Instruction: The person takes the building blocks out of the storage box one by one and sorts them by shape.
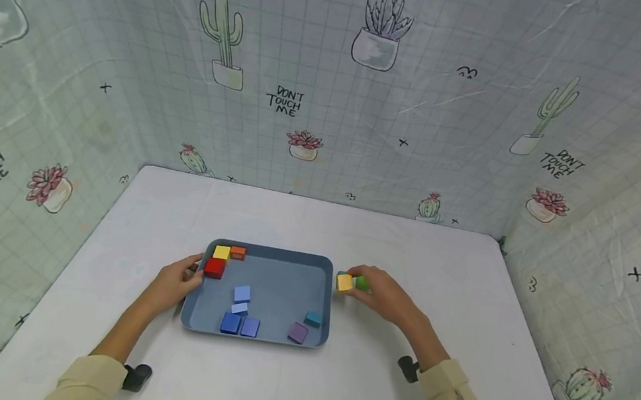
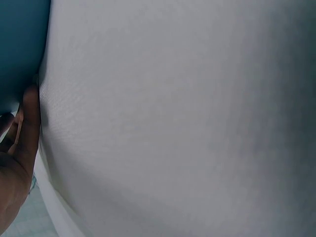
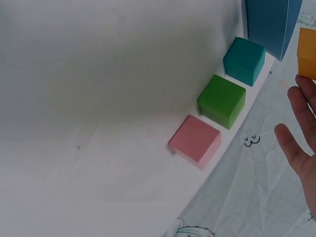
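Observation:
My left hand point(image 1: 175, 282) rests at the left side of a blue-grey tray point(image 1: 283, 255), its fingers fairly straight against the wall. In the left wrist view, fingers of that hand point(image 2: 17, 148) reach to the tray's lower edge point(image 2: 24, 49). At the tray's right side, my right hand point(image 1: 384, 293) pinches a yellow block point(image 1: 343, 283) just outside the rim. Beneath that hand a green block point(image 3: 222, 101) stands on the table, between a teal block point(image 3: 244, 60) and a pink block point(image 3: 195, 139).
Inside the tray, a yellow block point(image 1: 221, 252), an orange block point(image 1: 238, 253) and a red block point(image 1: 214, 268) sit in the far left corner. Several blue blocks point(image 1: 230, 322) lie near the front. A purple block point(image 1: 297, 332) and a teal block point(image 1: 313, 319) lie front right.

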Demonstrator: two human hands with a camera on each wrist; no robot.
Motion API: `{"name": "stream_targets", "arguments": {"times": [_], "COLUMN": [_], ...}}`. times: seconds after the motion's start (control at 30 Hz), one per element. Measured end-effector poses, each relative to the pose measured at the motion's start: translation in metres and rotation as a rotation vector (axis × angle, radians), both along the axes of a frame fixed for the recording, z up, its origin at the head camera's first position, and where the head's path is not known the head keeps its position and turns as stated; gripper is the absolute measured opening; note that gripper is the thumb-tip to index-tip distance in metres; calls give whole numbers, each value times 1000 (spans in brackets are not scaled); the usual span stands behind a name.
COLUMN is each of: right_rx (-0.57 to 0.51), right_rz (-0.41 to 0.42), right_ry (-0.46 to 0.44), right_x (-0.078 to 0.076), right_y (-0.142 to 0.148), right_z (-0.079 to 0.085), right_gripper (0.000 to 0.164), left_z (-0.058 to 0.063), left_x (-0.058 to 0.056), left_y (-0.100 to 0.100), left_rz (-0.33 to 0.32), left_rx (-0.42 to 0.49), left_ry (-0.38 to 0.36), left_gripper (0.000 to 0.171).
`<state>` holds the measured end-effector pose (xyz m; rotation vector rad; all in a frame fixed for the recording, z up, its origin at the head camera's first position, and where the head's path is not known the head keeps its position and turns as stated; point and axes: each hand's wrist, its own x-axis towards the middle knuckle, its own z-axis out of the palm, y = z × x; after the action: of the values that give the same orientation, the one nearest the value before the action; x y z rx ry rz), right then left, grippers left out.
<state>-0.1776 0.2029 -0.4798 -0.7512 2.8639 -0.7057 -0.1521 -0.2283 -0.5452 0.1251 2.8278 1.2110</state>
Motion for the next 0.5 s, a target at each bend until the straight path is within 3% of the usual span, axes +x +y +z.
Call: {"name": "stream_targets", "arguments": {"times": [0.5], "right_rx": [-43], "right_rz": [-74], "right_ry": [-10], "right_x": [2], "right_y": [23], "right_z": [1], "right_gripper": [38], "left_z": [-2], "left_x": [-1], "left_y": [0], "left_rz": [5], "left_rx": [-10], "left_ry": [-6], "left_gripper": [51]}}
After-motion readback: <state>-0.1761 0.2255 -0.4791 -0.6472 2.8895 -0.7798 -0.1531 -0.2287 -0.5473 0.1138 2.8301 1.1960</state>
